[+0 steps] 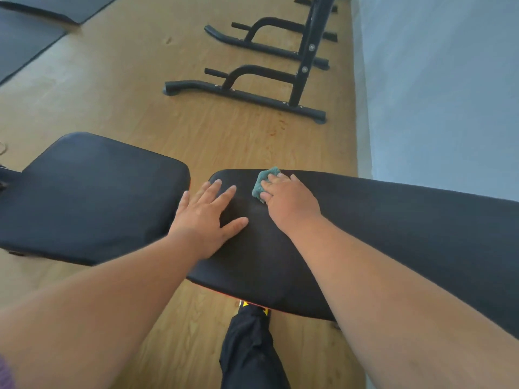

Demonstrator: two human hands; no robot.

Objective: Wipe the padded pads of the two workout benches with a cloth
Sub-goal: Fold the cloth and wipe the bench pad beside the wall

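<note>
Teal folded cloth (pixel 265 182) under our flat right hand (pixel 289 197) should sweep the long black padded bench pad (pixel 393 220) in overlapping strokes while our spread left hand (pixel 206 220) steadies it.

- Both forearms are bare from elbow to wrist; no watch, band or ring shows on the left hand (pixel 206 220) or the right hand (pixel 289 199).
- A sliver of purple knitted sleeve (pixel 5 373) shows at the lower left edge.
- One leg wears loose black trousers (pixel 250 352), creased in folds.
- The shoe (pixel 254 306) shows yellow and black at its top.
</note>
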